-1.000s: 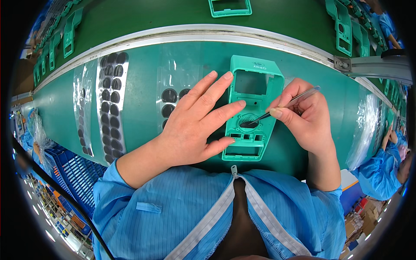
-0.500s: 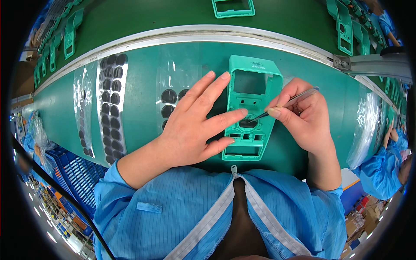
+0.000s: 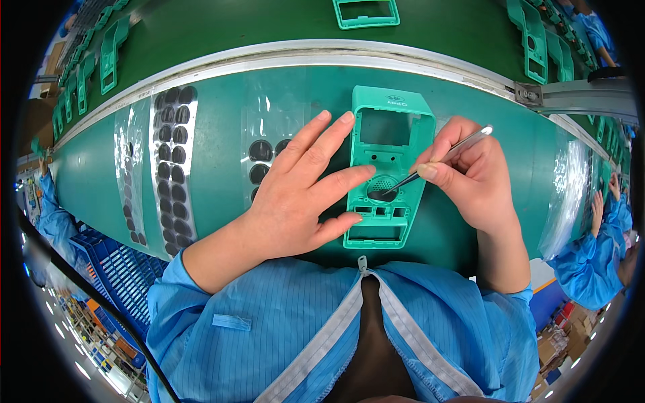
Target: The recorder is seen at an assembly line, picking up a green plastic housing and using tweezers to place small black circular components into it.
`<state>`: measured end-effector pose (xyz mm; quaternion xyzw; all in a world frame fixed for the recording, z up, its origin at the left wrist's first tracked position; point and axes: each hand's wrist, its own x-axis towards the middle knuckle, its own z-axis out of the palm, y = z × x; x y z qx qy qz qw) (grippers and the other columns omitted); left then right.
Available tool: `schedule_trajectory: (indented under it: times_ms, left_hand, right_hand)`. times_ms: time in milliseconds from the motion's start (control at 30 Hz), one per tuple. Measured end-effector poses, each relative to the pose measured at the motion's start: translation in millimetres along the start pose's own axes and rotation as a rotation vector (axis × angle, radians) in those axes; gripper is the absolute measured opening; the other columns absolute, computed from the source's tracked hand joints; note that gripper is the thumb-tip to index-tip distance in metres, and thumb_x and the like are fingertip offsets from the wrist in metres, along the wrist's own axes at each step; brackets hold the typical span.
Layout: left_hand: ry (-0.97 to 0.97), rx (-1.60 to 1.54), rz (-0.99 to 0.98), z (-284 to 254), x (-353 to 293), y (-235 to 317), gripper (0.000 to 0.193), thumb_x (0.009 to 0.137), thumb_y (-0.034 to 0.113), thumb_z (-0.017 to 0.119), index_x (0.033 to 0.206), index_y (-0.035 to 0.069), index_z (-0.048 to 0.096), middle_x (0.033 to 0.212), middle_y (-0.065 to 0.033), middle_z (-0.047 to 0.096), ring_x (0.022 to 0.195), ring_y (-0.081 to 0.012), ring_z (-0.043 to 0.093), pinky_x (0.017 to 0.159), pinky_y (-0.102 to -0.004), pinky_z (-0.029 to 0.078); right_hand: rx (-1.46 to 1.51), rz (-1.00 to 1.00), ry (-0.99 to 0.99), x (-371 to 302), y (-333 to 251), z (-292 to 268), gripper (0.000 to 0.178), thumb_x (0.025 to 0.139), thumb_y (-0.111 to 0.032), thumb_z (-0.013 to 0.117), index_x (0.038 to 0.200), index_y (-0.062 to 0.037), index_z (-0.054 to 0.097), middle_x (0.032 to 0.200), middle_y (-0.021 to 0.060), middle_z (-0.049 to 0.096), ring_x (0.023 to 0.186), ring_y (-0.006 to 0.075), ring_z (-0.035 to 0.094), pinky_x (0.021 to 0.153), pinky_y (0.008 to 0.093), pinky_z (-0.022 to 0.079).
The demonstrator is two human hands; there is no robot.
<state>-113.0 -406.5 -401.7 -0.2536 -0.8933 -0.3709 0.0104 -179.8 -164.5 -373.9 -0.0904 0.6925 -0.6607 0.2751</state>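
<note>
A green plastic housing (image 3: 396, 99) lies in front of me, its hollow side up. My left hand (image 3: 295, 181) is spread open, with thumb and index finger resting on the housing's left side. In my right hand (image 3: 474, 181), pinched between thumb and fingers, is a pair of metal tweezers (image 3: 468, 142). Their dark tips reach a small black disc (image 3: 380, 195) at the lower part of the round perforated grille (image 3: 385, 181). Holes of the grille show above the disc. Whether the disc lies flat or tilted I cannot tell.
Left of my hand lie sheets of black round stickers (image 3: 179, 154) and a clear sheet with larger discs (image 3: 261, 150). Beyond a metal rail (image 3: 295, 50), more green housings (image 3: 366, 13) sit on a green belt. A blue crate (image 3: 121, 275) stands lower left; a co-worker's sleeve (image 3: 588, 258) shows at right.
The black disc has shifted toward the grille's lower left, baring more holes. The tweezers' rear end has swung slightly upward. The housing has moved a little left.
</note>
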Motion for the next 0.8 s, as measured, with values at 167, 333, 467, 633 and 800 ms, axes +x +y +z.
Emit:
schedule_trajectory:
  times_ms: [167, 333, 467, 633, 800]
  left_hand:
    - [0.002, -0.002, 0.0, 0.3, 0.5, -0.4, 0.058, 0.061, 0.022, 0.082, 0.116, 0.012, 0.063, 0.147, -0.0245, 0.031, 0.136, -0.0441, 0.029, 0.108, -0.0505, 0.03]
    - [-0.003, -0.001, -0.004, 0.2, 0.6, 0.5, 0.058, 0.061, 0.022, 0.081, 0.116, 0.012, 0.064, 0.148, -0.0242, 0.031, 0.136, -0.0439, 0.029, 0.108, -0.0502, 0.03]
    - [-0.003, 0.001, -0.005, 0.8, 0.1, 0.1, 0.058, 0.061, 0.022, 0.082, 0.116, 0.012, 0.064, 0.148, -0.0241, 0.031, 0.136, -0.0435, 0.029, 0.108, -0.0501, 0.03]
    - [-0.004, 0.006, -0.007, 1.0, 0.1, 0.4, 0.059, 0.06, 0.022, 0.082, 0.116, 0.012, 0.064, 0.148, -0.0239, 0.031, 0.136, -0.0432, 0.029, 0.108, -0.0499, 0.031]
    - [-0.005, 0.002, -0.009, 1.3, -0.4, 0.1, 0.059, 0.06, 0.022, 0.082, 0.116, 0.013, 0.064, 0.148, -0.0238, 0.031, 0.136, -0.0429, 0.029, 0.108, -0.0502, 0.03]
  right_hand:
    - [-0.065, -0.013, -0.004, 0.1, -1.6, 0.3, 0.015, 0.084, -0.001, 0.066, 0.085, -0.0049, 0.052, 0.072, -0.0028, 0.056, 0.06, 0.0003, 0.045, 0.052, 0.0178, 0.035]
    - [-0.066, -0.022, 0.002, -0.4, -1.0, 0.5, 0.015, 0.084, 0.0, 0.066, 0.085, -0.0049, 0.052, 0.071, -0.0034, 0.055, 0.059, 0.0002, 0.044, 0.051, 0.0177, 0.035]
    - [-0.067, -0.02, -0.007, -0.3, -0.8, 0.2, 0.015, 0.084, 0.0, 0.066, 0.085, -0.0048, 0.052, 0.071, -0.0036, 0.054, 0.059, 0.0001, 0.044, 0.051, 0.0176, 0.034]
    - [-0.064, -0.015, 0.001, -1.1, -1.4, 0.8, 0.014, 0.084, -0.001, 0.066, 0.085, -0.0047, 0.052, 0.071, -0.0036, 0.054, 0.059, 0.0, 0.044, 0.051, 0.0176, 0.034]
    - [-0.071, -0.019, -0.006, -1.2, 0.0, 0.5, 0.014, 0.085, -0.002, 0.066, 0.085, -0.0049, 0.053, 0.072, -0.0032, 0.055, 0.059, 0.0001, 0.045, 0.051, 0.0176, 0.035]
